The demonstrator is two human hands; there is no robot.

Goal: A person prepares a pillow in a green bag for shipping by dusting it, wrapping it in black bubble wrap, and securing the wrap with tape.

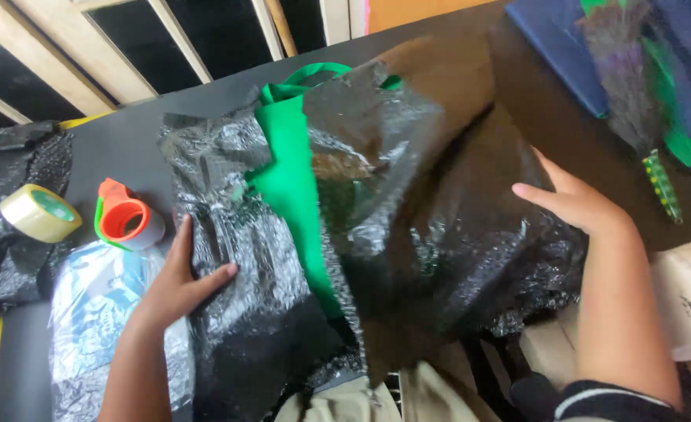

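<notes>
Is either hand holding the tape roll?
No. The tape roll lies apart on the table, while the left hand and right hand both rest on the black bubble wrap.

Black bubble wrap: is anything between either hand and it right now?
Nothing visible. The left hand lies flat on the black bubble wrap at its left edge, and the right hand presses its right side. The green bag lies partly wrapped inside the sheet; the tape dispenser sits clear at left.

Glossy black plastic wrap between both grips covers a bright green bag; beside the left grip, an orange-and-grey tape dispenser, silver foil.
</notes>
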